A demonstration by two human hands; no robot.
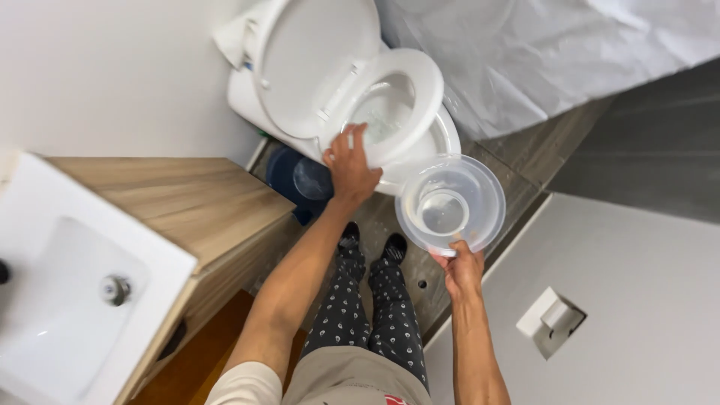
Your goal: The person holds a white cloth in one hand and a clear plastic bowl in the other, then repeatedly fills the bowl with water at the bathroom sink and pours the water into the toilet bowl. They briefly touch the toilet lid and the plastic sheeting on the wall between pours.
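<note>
At the centre of the frame the left hand point(349, 169) grips the edge of the white toilet seat point(420, 90), fingers curled over its rim; the seat stands tilted up over the toilet bowl point(442, 139), with the lid point(315, 60) raised behind it at upper centre; just right of centre the right hand point(461, 268) pinches the near rim of a clear plastic bowl point(450, 202), held above the grey tiled floor point(525, 161); a white sink point(67, 300) on a wooden vanity point(187, 202) fills the lower left; a blue bin point(296, 180) sits between vanity and toilet.
</note>
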